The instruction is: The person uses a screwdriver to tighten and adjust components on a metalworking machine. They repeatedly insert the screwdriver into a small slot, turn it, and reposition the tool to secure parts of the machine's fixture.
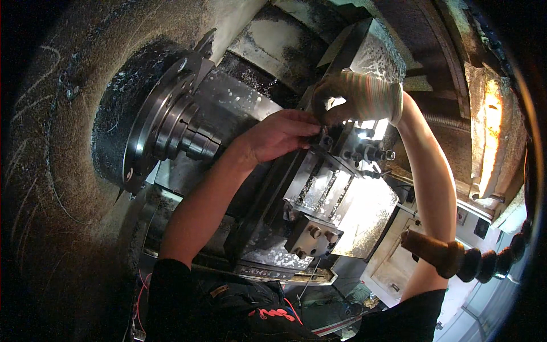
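Note:
My bare left hand (282, 135) reaches to the tool slide of a lathe, thumb and fingers pinched at a small dark part by a tool holder (325, 140). My right hand (359, 100), in a knitted glove with dark fingers, curls down from the far side to the same spot. Its thumb and fingers close in a ring there, close to the left fingertips. What either hand grips is too dark and small to name. Beside the right wrist, several bolts and fittings (373, 154) stick out of the tool block.
To the left is the round spindle chuck (139, 125) with a shiny slotted collet (199, 142) pointing toward the slide. A bolted metal block (313, 236) sits on the near slide. A jointed coolant hose (456, 259) hangs at lower right, near my right arm. A lamp (490, 137) glows at right.

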A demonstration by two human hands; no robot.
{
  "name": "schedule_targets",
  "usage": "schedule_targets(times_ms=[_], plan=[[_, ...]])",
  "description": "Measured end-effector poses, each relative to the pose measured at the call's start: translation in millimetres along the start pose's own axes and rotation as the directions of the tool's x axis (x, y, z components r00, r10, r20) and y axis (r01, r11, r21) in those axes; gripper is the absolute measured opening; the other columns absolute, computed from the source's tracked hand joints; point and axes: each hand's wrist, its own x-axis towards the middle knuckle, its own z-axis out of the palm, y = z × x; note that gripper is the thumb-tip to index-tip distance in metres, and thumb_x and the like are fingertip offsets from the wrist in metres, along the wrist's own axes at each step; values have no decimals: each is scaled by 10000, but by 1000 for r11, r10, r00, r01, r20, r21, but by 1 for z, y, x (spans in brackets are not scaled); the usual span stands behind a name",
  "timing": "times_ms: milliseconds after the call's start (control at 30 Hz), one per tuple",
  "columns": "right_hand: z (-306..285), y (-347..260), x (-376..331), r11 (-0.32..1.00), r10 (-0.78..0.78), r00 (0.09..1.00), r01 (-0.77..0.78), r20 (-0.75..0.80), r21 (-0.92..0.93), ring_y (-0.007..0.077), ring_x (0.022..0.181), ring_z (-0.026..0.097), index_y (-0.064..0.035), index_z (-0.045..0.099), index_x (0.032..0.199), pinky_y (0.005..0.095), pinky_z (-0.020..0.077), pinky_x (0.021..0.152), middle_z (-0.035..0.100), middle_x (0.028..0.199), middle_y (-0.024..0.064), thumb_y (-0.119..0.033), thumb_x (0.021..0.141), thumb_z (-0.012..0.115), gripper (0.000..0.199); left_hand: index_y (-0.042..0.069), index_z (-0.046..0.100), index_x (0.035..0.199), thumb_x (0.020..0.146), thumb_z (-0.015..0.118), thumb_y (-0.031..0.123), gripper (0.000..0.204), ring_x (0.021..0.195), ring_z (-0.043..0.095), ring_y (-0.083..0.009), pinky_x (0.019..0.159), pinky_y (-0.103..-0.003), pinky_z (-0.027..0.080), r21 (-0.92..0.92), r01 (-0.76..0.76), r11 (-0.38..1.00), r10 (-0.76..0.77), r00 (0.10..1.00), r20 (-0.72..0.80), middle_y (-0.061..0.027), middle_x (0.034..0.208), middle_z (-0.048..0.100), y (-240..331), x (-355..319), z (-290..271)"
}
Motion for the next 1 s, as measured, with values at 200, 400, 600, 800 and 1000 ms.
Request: schedule_targets(times_ms=[200,400,600,800,1000], plan=[[4,3,-5,998,33,997,-30,-67,46,183,809,621,-75,650,906,312,477,714,663,846,79,-187,719,679,220,28,595,1041,842,580,102,213,912,599,-145,751,-273,501,4,22,1000,-22,1000,9,-51,999,630,2,2,1],[7,7,-6,998,-42,995,47,-94,51,192,815,604,-55,643,879,316,470,728,643,840,77,-129,712,673,184,26,578,1075,843,574,92,241,949,584,-148,801,-286,473,21,24,999,-23,999,-34,-48,1025,622,3,-1,6],[11,-1,-8,995,-2,993,14,-114,100,199,828,571,-38,630,821,319,447,759,604,828,68,-96,697,664,141,32,576,1075,847,569,84,234,973,567,-144,865,-284,434,-54,-25,998,27,999,46,-42,1022,615,1,-1,9],[13,7,-7,996,-88,986,83,-141,-42,202,808,618,-66,636,912,322,475,727,650,818,83,-130,711,667,213,16,571,1082,843,567,79,247,981,567,-157,881,-307,432,66,-27,997,30,999,-37,-54,1047,613,0,-2,9],[11,2,-9,999,-21,991,16,-134,-37,186,792,625,-73,635,921,323,479,704,654,821,89,-144,719,673,218,11,574,1079,850,562,90,242,994,564,-175,906,-336,423,-40,-26,999,27,999,32,-65,1066,606,-6,5,-1]])
